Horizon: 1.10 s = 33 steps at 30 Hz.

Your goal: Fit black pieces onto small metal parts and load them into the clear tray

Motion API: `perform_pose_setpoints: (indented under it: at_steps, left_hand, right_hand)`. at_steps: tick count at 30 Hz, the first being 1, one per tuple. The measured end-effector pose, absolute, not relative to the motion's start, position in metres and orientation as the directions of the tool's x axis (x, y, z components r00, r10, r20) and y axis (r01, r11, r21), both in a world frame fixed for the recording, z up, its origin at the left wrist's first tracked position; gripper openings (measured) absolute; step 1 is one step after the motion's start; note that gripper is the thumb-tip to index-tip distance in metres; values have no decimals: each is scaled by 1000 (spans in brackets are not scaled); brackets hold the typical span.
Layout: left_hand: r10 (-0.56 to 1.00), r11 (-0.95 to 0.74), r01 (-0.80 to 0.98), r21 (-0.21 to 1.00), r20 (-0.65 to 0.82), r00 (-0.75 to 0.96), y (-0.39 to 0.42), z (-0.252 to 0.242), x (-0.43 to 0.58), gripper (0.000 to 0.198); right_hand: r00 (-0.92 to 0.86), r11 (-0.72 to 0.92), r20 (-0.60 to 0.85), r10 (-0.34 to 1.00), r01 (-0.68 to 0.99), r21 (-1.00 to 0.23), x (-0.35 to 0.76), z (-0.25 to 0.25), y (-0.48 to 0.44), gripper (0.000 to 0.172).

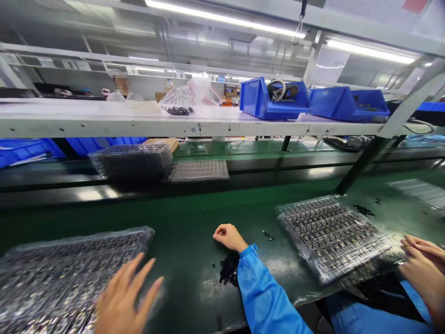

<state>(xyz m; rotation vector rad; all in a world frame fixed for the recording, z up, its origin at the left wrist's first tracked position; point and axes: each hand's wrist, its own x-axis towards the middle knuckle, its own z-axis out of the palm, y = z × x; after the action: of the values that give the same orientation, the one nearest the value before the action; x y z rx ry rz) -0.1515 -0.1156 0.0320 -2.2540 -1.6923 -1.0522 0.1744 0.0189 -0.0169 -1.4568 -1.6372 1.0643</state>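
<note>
Left hand (pixel 125 297) at 7 o'clock, fingers spread, nothing visibly held, by right edge of filled clear tray (pixel 146 235) at 8, right hand (pixel 227 236) at 6, fingers curled, hold unclear, black pieces (pixel 229 268) beside wrist

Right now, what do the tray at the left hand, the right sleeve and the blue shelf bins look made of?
Tray: likely thin clear plastic, glossy; see-through rim with highlights.
Sleeve: probably synthetic fabric, slight sheen; creases, gathered cuff.
Bins: likely moulded plastic, semi-gloss; smooth, opaque blue walls.
</note>
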Motion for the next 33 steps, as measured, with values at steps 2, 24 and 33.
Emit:
perform_pose_setpoints:
  at_steps: [2,24,33]
  left_hand:
    - [796,-450,815,364,577,182,-106,30,-100,38]
    - [979,-175,181,968,190,-73,41,-43,31,26]
    - [985,-116,19,993,112,133,37,-31,22,32]
  right_hand:
    - [-259,59,-74,963,470,-881,175,-10,13,13]
    - [-503,101,-240,830,560,-823,174,-6,9,4]
    - [-288,-2,-98,953,317,-948,183,-5,33,51]
